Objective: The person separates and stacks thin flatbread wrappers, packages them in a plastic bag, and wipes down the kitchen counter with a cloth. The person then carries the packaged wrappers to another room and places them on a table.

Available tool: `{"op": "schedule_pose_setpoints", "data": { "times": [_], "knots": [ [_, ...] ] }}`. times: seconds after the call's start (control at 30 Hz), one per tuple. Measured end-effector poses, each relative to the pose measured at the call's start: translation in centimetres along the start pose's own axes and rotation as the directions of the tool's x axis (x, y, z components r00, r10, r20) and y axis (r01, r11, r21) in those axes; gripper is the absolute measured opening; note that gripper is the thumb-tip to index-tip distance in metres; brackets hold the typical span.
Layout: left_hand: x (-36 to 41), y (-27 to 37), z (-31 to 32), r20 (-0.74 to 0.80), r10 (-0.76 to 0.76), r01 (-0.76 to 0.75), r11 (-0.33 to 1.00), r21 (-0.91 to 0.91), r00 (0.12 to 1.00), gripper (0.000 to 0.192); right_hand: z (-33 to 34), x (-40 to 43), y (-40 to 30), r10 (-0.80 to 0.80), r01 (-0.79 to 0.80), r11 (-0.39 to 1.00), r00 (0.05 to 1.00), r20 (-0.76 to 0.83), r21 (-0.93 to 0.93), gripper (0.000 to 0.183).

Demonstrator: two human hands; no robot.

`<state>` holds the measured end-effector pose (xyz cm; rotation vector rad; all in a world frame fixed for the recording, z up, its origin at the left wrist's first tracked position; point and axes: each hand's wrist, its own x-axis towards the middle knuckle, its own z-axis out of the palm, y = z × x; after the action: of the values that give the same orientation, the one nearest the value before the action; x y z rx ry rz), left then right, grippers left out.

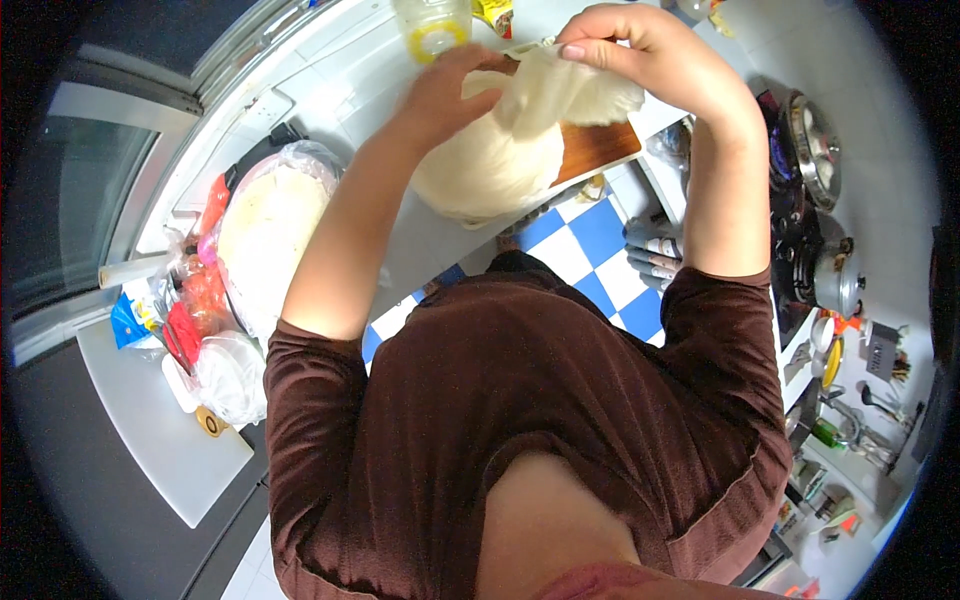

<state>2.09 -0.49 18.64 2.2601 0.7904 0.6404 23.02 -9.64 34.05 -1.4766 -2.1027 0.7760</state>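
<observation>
My right hand [641, 49] pinches the upper edge of a thin, pale, floppy sheet [574, 90], probably dough, between thumb and fingers. The sheet hangs in folds over a large round pale dough sheet or stack [491, 165]. That round lies on a wooden board [604, 146] and overhangs its near edge. My left hand [454, 97] hovers over the far left part of the round, thumb and fingers spread, with fingertips close to the lifted sheet. Whether those fingertips touch the sheet is hard to tell.
At left, a second stack of pale rounds [274, 217] sits by plastic bags [229, 375]. Behind the board stands a clear container [431, 30] with a yellow ring. Lidded pots [817, 154] are on the stove at right. A blue-and-white checked floor [592, 240] shows below.
</observation>
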Motion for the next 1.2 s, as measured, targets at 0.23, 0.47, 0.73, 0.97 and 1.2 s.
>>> {"op": "schedule_pose_setpoints", "data": {
  "times": [0.23, 0.47, 0.73, 0.97, 1.2],
  "knots": [
    [-4.6, 0.9, 2.2, 0.118, -0.136, 0.175, 0.563, -0.808, 0.984, 0.048, 1.9, 0.7, 4.7, -0.145, 0.144, 0.989, 0.989, 0.026, 0.024, 0.022],
    [-3.0, -0.4, 1.2, -0.011, -0.543, 0.517, 0.805, -0.291, 0.840, 0.041, 0.4, 1.5, 2.8, 0.056, -0.051, 0.987, 0.998, 0.027, -0.150, 0.019],
    [-2.8, 2.0, -3.2, -0.422, -0.079, 0.139, 0.984, 0.113, 0.903, 0.029, 3.1, 1.9, 8.7, -0.455, 0.387, 0.891, 0.766, -0.454, -0.239, 0.013],
    [-12.4, -7.3, 8.3, -0.171, -0.014, 0.067, 0.948, 0.312, 0.985, 0.039, 18.9, -4.9, 15.6, -0.192, 0.155, 0.980, 0.894, -0.405, -0.123, 0.015],
    [-13.8, -7.4, 9.5, -0.136, -0.043, 0.092, 0.924, 0.372, 0.990, 0.037, 22.8, -6.7, 17.1, -0.095, 0.079, 0.995, 0.928, -0.361, -0.061, 0.015]
  ]
}}
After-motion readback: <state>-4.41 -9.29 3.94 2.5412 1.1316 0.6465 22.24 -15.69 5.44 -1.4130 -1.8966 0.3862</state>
